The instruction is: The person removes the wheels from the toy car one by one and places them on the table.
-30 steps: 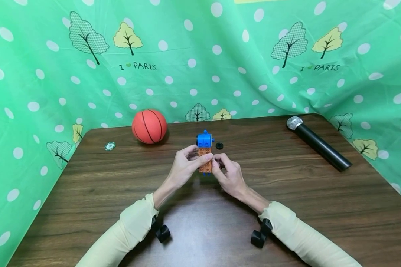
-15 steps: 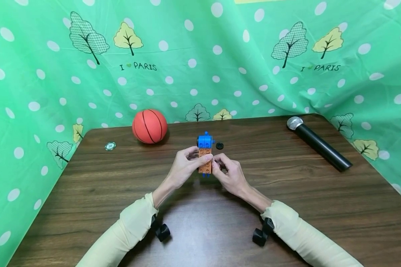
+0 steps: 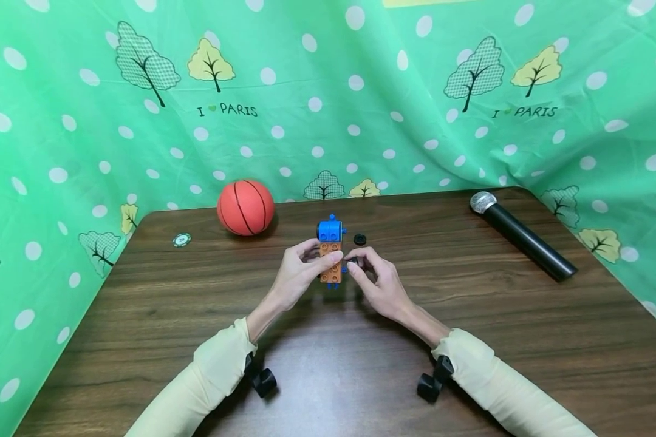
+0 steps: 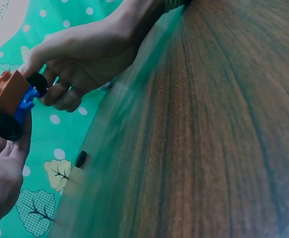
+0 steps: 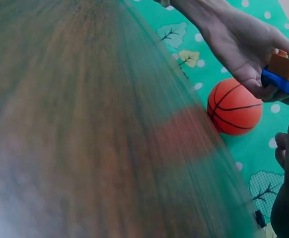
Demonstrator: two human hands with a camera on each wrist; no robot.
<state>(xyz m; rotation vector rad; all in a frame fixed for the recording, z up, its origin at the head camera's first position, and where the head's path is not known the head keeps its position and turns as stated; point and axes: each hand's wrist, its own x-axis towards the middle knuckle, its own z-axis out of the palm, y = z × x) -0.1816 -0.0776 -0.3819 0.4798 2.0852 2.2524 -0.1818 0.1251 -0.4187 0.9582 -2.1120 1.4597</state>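
A toy car of building blocks, with an orange studded brick body (image 3: pixel 330 264) and a blue front block (image 3: pixel 330 230), is held up over the table. My left hand (image 3: pixel 295 276) grips its body from the left, thumb on top of the studs. Close by its right side, my right hand (image 3: pixel 379 285) pinches a small black wheel (image 4: pixel 36 83) between thumb and fingertips. A blue axle pin (image 3: pixel 344 269) sticks out from the car toward that wheel. Another black wheel (image 4: pixel 7 127) sits on the car's left side in the left wrist view.
A loose black wheel (image 3: pixel 359 240) lies on the wooden table (image 3: pixel 197 315) just beyond the hands. At the back left are a red ball (image 3: pixel 246 207) and a poker chip (image 3: pixel 181 240). A black microphone (image 3: pixel 525 237) lies to the right. Green patterned cloth (image 3: pixel 317 133) hangs behind.
The right hand has drawn slightly away from the car with the wheel, uncovering the blue axle pin. The left hand has shifted the car a little to the left.
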